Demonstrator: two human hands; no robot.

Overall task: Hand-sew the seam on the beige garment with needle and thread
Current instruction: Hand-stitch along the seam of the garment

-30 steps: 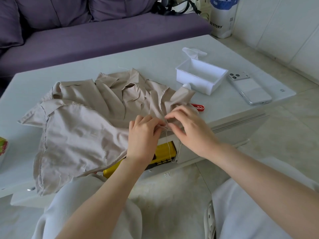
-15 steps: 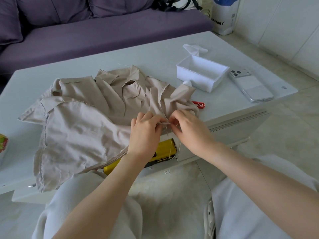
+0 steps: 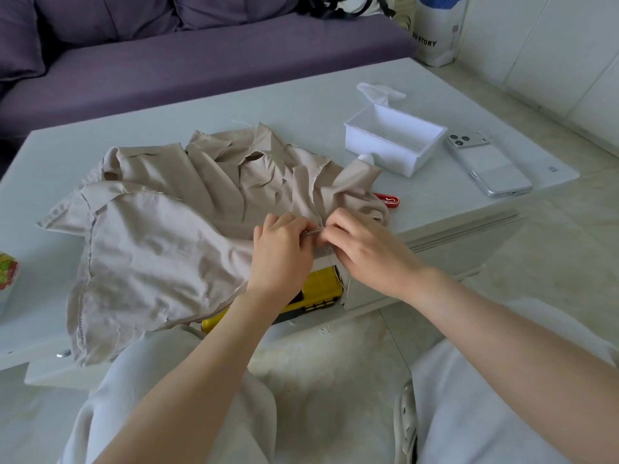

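Pale grey, the worktop (image 3: 167, 128) carries the beige garment (image 3: 160, 242), which lies crumpled across its middle with one end drooping over the near edge. A white plastic box (image 3: 395, 142) and a phone (image 3: 492, 169) sit toward the right corner, well apart from the sewing. At the near edge both hands meet on one fold of the seam. The left hand (image 3: 278, 259) pinches the cloth with curled fingers, and the right hand (image 3: 368, 256) pinches it just beside, fingertips nearly touching. The cloth looks light, limp and prone to fraying, so it is best held close to the stitch and kept taut. A thin thread (image 3: 336, 266) hangs below. A grey sliver between the fingertips may be the needle (image 3: 312, 232), but it is too small to tell.
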